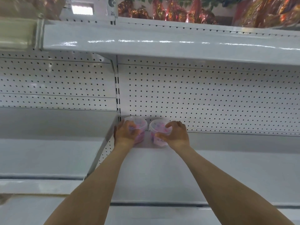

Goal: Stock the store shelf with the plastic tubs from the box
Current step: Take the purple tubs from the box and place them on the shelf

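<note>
Two round clear plastic tubs with clear lids and pink and purple contents stand upright on the white metal store shelf [211, 168], at its back, against the white perforated back panel [203, 98]. The left tub [140, 125] sits in the back left corner of this shelf, just beside the slotted white upright post [117, 88] that divides the panel. The right tub [156, 127] stands just beside the left tub, on the side away from the post, with a narrow gap between them. It carries a white label with dark printed characters on its front wall; my thumb hides part of the label.

My left hand [125, 135] is wrapped around the left tub from the front and the post side, fingers curled over its lid and wall. My right hand [176, 135] grips the right tub from the side away from the post, thumb across the front wall and fingers curved over the lid rim. Both of my bare forearms reach up and forward from the bottom of the view.

Above the tubs runs another white metal shelf [162, 44], holding shiny red and gold foil packages [175, 12]. On the far side of the post, a lower white shelf [48, 143] adjoins.
</note>
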The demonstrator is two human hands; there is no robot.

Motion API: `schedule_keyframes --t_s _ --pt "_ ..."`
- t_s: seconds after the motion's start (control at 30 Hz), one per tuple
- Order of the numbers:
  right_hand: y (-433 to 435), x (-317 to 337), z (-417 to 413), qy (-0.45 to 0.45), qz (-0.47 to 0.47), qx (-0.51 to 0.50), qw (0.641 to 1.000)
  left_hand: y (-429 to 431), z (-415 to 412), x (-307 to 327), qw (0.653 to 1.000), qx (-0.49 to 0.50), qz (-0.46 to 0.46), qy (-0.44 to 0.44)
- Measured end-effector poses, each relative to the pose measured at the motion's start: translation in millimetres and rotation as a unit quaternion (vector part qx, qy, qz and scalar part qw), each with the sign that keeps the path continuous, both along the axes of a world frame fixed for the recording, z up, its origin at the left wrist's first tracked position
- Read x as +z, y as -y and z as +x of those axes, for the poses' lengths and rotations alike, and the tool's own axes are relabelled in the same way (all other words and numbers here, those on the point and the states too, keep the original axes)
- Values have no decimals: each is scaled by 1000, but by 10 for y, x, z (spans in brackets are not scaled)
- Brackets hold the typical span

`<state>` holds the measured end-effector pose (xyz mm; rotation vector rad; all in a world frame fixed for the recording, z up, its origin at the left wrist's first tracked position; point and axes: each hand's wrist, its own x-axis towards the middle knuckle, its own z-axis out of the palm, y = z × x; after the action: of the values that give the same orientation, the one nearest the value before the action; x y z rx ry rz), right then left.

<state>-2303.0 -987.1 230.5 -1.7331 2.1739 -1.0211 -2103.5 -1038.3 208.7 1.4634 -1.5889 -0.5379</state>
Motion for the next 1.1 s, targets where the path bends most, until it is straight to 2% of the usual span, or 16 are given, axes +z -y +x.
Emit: schedule_keyframes --t_s 0.27,0.37,0.5,0.6,0.8,0.9,1.1 --pt "127 12 81 0 18 -22 1000 68 -10 -25 999 1 -15 39" --pt "101 22 80 -12 29 -5 999 20 -48 19 998 17 4 63" --pt "-86 96 -2 -42 44 13 998 -197 -129 206 987 41 44 146" --pt "-369 232 -177 -56 27 13 998 -498 -262 370 990 28 33 136" --pt "-1374 632 -785 -114 14 0 993 -1334 -840 655 993 -54 -38 96" --pt "-2125 799 -1172 -133 18 -30 991 -1947 -1290 742 993 -94 -32 62" --pt "-3860 922 -2017 -154 30 -105 982 -3374 -2300 793 980 -181 -56 59"
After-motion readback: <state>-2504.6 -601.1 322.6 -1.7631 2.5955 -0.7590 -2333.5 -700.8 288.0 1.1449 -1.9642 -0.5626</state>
